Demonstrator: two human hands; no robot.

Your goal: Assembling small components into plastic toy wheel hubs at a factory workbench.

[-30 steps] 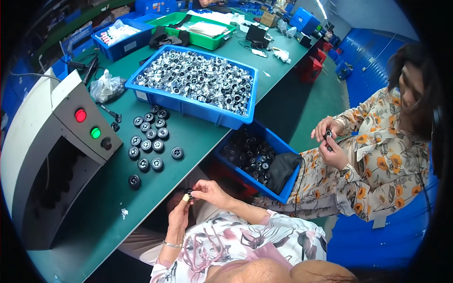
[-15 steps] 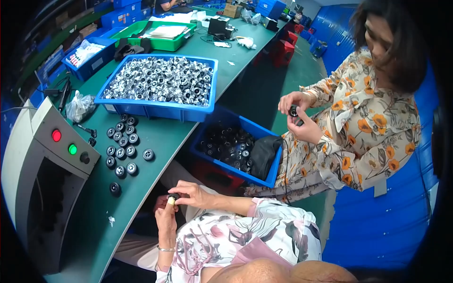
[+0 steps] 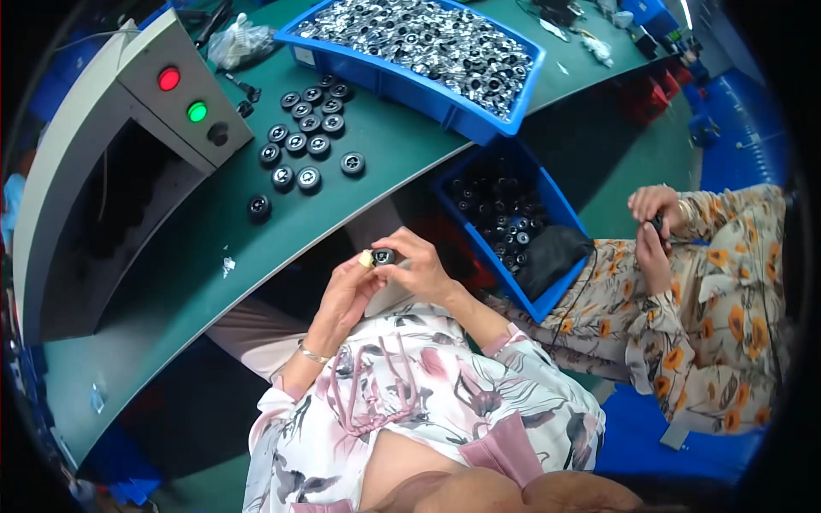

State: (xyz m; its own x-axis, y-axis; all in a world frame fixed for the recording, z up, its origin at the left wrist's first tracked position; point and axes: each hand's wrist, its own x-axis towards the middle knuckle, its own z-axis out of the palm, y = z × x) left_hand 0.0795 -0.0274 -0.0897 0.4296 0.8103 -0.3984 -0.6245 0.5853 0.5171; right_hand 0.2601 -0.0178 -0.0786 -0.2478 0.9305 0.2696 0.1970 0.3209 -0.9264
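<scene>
A small black wheel with a silver hub is held above my lap, its hub face turned up. My right hand pinches it between thumb and fingers. My left hand closes on its other side, a yellow wrap around the thumb and a bracelet at the wrist. The left fingers beneath the wheel are partly hidden. Beyond the table edge, several similar black wheels lie in a loose group on the green tabletop.
A machine with red and green lights stands on the left. A blue bin holds many shiny small parts; a lower blue bin holds dark wheels and a black cloth. On the right, a co-worker's hands hold a dark part.
The view has swung down and left, bringing my hands nearer its middle. My hands still hold the wheel, whose hub now shows. The co-worker's face has left the picture.
</scene>
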